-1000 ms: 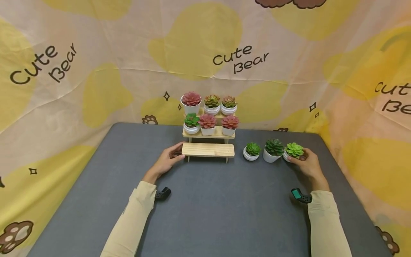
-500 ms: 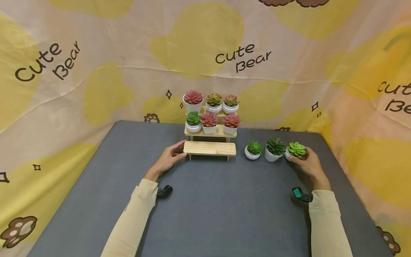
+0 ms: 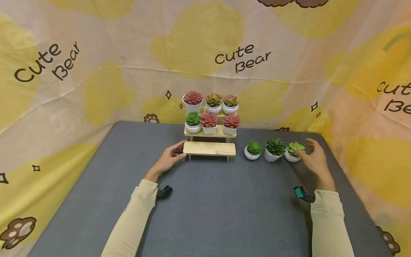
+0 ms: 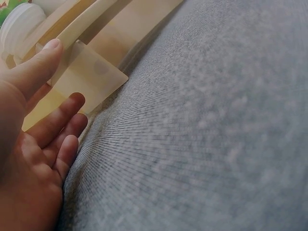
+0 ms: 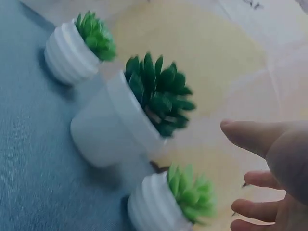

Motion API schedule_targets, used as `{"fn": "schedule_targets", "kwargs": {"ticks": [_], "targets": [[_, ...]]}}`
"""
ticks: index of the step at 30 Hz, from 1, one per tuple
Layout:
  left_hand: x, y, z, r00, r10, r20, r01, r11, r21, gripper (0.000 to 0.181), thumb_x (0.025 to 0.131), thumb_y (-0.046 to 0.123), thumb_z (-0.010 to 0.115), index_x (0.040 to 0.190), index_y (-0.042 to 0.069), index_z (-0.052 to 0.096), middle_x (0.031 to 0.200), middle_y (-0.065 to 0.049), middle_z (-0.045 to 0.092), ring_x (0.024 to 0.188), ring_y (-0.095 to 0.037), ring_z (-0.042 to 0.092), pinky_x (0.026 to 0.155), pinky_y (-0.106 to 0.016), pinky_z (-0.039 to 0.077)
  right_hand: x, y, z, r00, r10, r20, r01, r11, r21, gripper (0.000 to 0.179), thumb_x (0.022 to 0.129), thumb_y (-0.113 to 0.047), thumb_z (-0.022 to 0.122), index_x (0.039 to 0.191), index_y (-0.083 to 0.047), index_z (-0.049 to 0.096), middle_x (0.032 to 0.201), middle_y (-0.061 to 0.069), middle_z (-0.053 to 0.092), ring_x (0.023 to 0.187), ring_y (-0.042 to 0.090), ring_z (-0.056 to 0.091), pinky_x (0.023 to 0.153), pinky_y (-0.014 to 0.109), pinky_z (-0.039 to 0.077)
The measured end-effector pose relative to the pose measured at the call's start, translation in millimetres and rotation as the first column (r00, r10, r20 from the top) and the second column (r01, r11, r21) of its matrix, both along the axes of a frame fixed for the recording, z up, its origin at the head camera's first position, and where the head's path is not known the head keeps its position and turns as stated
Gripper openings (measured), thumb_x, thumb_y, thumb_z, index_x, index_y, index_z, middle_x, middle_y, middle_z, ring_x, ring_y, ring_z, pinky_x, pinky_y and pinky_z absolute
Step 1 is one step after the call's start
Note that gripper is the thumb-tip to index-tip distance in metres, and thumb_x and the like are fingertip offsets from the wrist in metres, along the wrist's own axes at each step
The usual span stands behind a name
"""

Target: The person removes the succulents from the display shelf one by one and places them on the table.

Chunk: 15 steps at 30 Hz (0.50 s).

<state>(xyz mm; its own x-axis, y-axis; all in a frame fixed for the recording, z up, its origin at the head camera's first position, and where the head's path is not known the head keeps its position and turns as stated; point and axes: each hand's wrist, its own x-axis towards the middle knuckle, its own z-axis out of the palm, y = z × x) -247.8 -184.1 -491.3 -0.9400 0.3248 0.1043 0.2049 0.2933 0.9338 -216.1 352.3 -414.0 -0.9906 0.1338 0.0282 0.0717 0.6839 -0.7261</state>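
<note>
A wooden tiered plant stand stands at the back middle of the table, its lowest step bare. My left hand holds the left end of that step between thumb and forefinger, the other fingers loosely bent. To the right, my right hand hovers with spread fingers beside a light green succulent in a ribbed white pot, the thumb overlapping its leaves in the head view. In the right wrist view the hand is apart from the pots. A dark green succulent and a mid-green succulent stand left of it.
Pink, reddish-green and green potted succulents fill the upper two steps, such as a pink one at top left. The grey table meets a yellow-patterned cloth backdrop behind and at the sides.
My right hand has let go of the light green succulent and drawn up and to the right, fingers spreading. The pot stays on the table. My left hand keeps its hold on the stand.
</note>
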Motion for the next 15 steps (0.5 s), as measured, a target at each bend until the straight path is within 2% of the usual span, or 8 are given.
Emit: {"fn": "schedule_targets", "kwargs": {"ticks": [6, 15], "targets": [[-0.7, -0.1, -0.2, 1.0, 0.001, 0.0, -0.001, 1.0, -0.008, 0.062, 0.101, 0.017, 0.064, 0.157, 0.008, 0.039, 0.147, -0.02, 0.056, 0.129, -0.036, 0.054, 0.093, -0.026, 0.045, 6.7, -16.6, 17.3, 0.998, 0.017, -0.058, -0.015, 0.999, 0.032, 0.08, 0.101, -0.044, 0.058, 0.159, 0.0, 0.024, 0.156, 0.039, 0.029, 0.14, 0.06, 0.029, 0.106, 0.072, 0.031], [-1.0, -1.0, -2.5, 1.0, -0.003, 0.007, 0.003, 1.0, 0.006, 0.062, 0.101, 0.017, 0.063, 0.157, 0.008, 0.038, 0.149, -0.02, 0.054, 0.129, -0.036, 0.054, 0.09, -0.021, 0.045, 9.5, -50.3, 37.3, 0.983, 0.086, -0.164, -0.091, 0.996, -0.018, 0.072, 0.101, -0.037, 0.061, 0.154, 0.003, 0.033, 0.153, 0.036, 0.037, 0.141, 0.055, 0.033, 0.108, 0.07, 0.03]]}}
